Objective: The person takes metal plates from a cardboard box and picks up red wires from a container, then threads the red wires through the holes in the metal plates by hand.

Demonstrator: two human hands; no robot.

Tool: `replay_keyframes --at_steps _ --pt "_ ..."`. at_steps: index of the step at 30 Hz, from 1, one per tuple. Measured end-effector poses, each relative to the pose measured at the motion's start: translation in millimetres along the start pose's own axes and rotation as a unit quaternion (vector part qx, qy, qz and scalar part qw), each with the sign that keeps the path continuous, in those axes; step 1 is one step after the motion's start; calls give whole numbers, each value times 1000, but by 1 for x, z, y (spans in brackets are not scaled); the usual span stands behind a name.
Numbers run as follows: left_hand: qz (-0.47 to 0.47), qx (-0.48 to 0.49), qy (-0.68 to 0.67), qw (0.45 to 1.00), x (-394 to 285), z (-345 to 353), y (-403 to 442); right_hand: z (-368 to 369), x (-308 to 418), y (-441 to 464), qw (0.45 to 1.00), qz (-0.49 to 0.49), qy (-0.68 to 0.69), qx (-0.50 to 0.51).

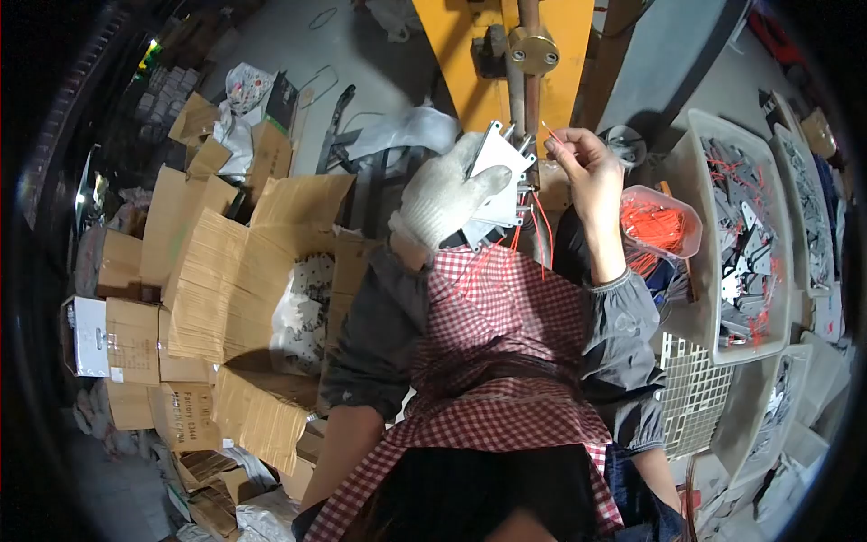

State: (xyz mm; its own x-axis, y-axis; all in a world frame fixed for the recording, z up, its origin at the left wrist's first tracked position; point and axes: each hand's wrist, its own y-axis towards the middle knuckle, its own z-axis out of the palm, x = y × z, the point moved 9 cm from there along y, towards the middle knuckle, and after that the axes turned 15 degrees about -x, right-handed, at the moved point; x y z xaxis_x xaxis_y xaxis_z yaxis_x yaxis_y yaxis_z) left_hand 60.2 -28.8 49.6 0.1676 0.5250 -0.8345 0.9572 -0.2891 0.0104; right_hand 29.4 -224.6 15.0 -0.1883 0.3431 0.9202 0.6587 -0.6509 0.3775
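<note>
My left hand (440, 200), in a white knit glove, is closed around a bundle of flat, roughly triangular metal plates (498, 165) with small posts and holes. Several red wires (545, 226) hang from the plates over the checked apron. Just to the right, my bare right hand (591, 167) pinches a thin red wire (551, 135) between thumb and fingertips, its end pointing up. Both hands are in front of a metal rod (532, 95) on a yellow machine (452, 45).
To the right, a clear tub (694, 237) holds many red wires beside a large white bin (707, 135) of metal plates and wires. An open cardboard box (212, 280) with metal parts in a plastic bag stands on the left, with more boxes around it.
</note>
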Motion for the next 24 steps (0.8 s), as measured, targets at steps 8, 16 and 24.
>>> replay_keyframes --at_steps 8,16,24 --pt "29 -37 -10 999 8 0 3 1 13 -3 1000 5 28 -3" --pt "30 -29 -12 999 5 0 4 2 18 -4 999 -7 34 2" --pt "24 -23 -38 999 9 2 5 3 16 -5 1000 7 -17 14"
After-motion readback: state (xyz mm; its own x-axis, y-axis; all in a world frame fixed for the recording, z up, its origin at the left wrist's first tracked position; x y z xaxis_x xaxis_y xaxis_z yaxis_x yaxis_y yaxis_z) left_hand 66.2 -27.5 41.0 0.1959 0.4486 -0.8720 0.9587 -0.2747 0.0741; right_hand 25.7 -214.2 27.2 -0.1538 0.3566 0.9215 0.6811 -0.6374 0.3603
